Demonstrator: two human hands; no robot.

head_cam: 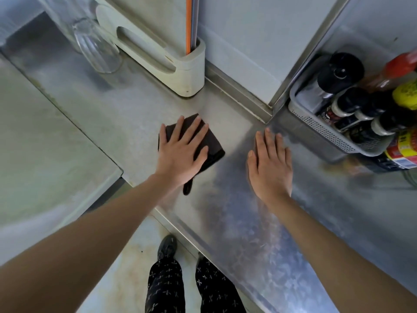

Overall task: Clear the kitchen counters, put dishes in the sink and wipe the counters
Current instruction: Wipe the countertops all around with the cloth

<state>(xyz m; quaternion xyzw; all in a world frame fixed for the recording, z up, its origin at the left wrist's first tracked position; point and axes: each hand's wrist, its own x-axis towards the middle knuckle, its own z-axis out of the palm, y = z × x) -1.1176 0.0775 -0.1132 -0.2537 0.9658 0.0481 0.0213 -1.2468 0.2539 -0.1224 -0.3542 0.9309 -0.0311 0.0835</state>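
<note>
**Both palms flat near the counter corner**

My left hand [180, 152] lies spread wide on the dark cloth [209, 143], pressing it to the steel counter [237, 222]. My right hand [270, 163] rests flat, fingers together, on bare metal beside it. The cream holder [176, 71] and grey bottle basket [320, 129] flank the corner; open steel runs toward the front edge.

head view | steep downward | close over counter [140, 114] corner
</note>
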